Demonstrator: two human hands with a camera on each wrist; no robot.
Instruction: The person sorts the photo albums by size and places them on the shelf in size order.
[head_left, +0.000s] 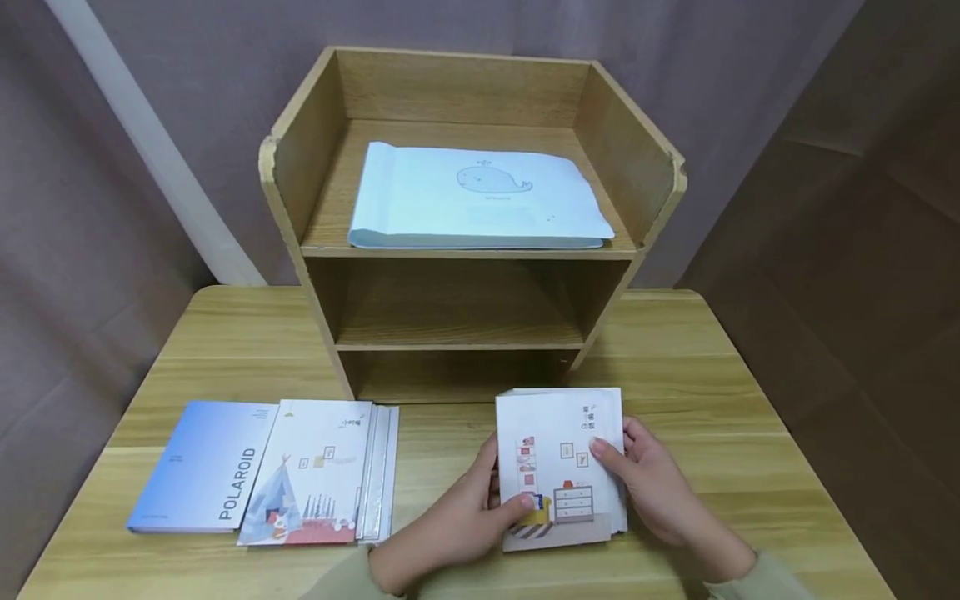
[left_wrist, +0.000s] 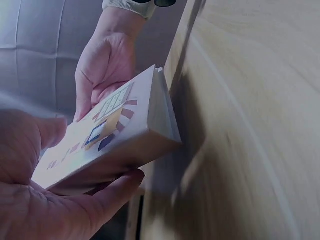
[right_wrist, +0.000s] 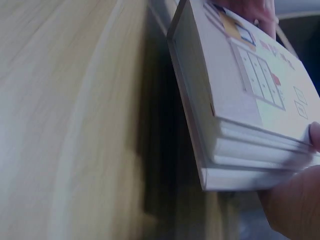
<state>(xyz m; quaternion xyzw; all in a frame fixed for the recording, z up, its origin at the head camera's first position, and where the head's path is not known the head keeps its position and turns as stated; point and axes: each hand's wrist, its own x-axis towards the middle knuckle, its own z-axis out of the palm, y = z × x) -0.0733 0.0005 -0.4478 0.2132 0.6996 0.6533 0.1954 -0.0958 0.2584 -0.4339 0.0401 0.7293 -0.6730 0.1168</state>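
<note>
Both hands hold a thick white book [head_left: 561,454] in front of the shelf, its cover drawn with a dresser and picture frames. My left hand [head_left: 468,508] grips the spine side, thumb on the front and fingers underneath. On the other side my right hand [head_left: 652,479] pinches the page edge, thumb pressed on the cover. In the left wrist view, the book [left_wrist: 120,120] is tilted close over the table. Its layered page edges show in the right wrist view, where the right hand [right_wrist: 295,202] is partly cut off by the frame.
A wooden shelf [head_left: 459,346] stands at the back of the table [head_left: 667,342]. On its top tier lies a pale blue whale-print book [head_left: 480,200]. To the left, a blue POLAROID book [head_left: 198,467] lies beside a white book with a tent picture [head_left: 311,467], which rests over other books.
</note>
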